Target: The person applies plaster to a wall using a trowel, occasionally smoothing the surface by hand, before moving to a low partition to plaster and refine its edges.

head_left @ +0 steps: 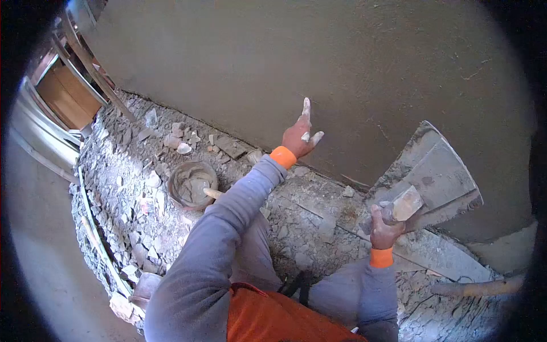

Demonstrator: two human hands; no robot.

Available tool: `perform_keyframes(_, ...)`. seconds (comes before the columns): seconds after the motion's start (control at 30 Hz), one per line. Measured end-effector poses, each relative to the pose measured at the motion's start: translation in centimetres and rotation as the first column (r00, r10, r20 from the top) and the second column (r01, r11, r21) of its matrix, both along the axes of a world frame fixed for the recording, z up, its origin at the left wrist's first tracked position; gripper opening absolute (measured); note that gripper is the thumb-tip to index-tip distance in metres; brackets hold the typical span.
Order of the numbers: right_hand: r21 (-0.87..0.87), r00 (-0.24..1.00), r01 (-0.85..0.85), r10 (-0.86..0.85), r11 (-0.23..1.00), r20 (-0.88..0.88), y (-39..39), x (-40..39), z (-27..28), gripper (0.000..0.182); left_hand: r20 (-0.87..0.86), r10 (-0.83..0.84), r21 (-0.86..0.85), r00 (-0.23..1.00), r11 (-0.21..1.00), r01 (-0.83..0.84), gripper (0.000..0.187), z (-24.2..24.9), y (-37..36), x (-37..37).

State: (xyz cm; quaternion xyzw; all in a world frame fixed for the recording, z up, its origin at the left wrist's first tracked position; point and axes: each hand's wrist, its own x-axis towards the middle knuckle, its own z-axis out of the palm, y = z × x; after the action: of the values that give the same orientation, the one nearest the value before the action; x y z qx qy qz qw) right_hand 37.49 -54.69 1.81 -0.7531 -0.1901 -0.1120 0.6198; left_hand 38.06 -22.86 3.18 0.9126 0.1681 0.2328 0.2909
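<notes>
Head view looks down along a grey plastered wall that fills the upper half and meets rubble along a slanting line. The left hand is open against the wall just above that line, forefinger stretched upward, other fingers loosely spread, clamped on nothing. The right hand is closed round the handle of a trowel, whose broad mortar-caked blade lies tilted toward the wall, near it; whether it touches is unclear. The hands are well apart, with bare wall between them.

A round pan of grey mix sits in the rubble left of the left arm, a wooden handle poking from its rim. Broken plaster and stone cover the ground from the wall's foot out to a thin pipe at the rubble's edge. Beyond that lies smooth floor. Timber boards stand at upper left.

Grey sleeves and an orange vest hide the ground directly below. A stick at lower right is cut off by the dark rim of the lens.
</notes>
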Motion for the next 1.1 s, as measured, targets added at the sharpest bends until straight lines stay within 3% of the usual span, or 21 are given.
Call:
perform_keyframes(0.17, 0.034, 1.0, -0.001, 0.001, 0.999, -0.026, 0.0, 0.7, -0.3, 0.025, -0.018, 0.03, -0.034, 0.999, 0.999, -0.03, 0.098, -0.8, 0.6, 0.9)
perform_keyframes(0.37, 0.001, 0.996, 0.047, -0.047, 0.999, 0.076, -0.2, 1.1, -1.2, 0.024, 0.049, 0.032, -0.018, 0.998, 0.999, -0.031, 0.097, -1.7, 1.4, 1.4)
perform_keyframes(0.6, 0.039, 0.997, -0.031, 0.034, 0.999, -0.066, 0.3, 0.4, -0.4, 0.022, 0.076, 0.003, -0.035, 0.997, 0.999, 0.0, 0.097, -1.3, 1.1, 1.0)
perform_keyframes(0.7, 0.074, 0.999, -0.001, -0.003, 0.997, 0.049, 0.9, 0.4, -0.6, 0.025, 0.097, -0.001, -0.028, 0.995, 1.0, 0.004, 0.096, -1.7, 1.1, 1.0)
perform_keyframes(0.9, -0.003, 0.998, -0.046, 0.046, 0.999, 0.04, 0.6, 0.8, -1.5, 0.023, 0.094, 0.029, -0.101, 0.995, 0.995, -0.02, 0.097, -0.8, 0.5, 0.4)
perform_keyframes(1.1, -0.06, 0.996, -0.012, 0.017, 0.998, 0.093, 1.0, 0.6, -0.9, 0.021, 0.079, 0.019, -0.027, 0.997, 0.999, -0.016, 0.09, -0.7, 0.7, 0.6)
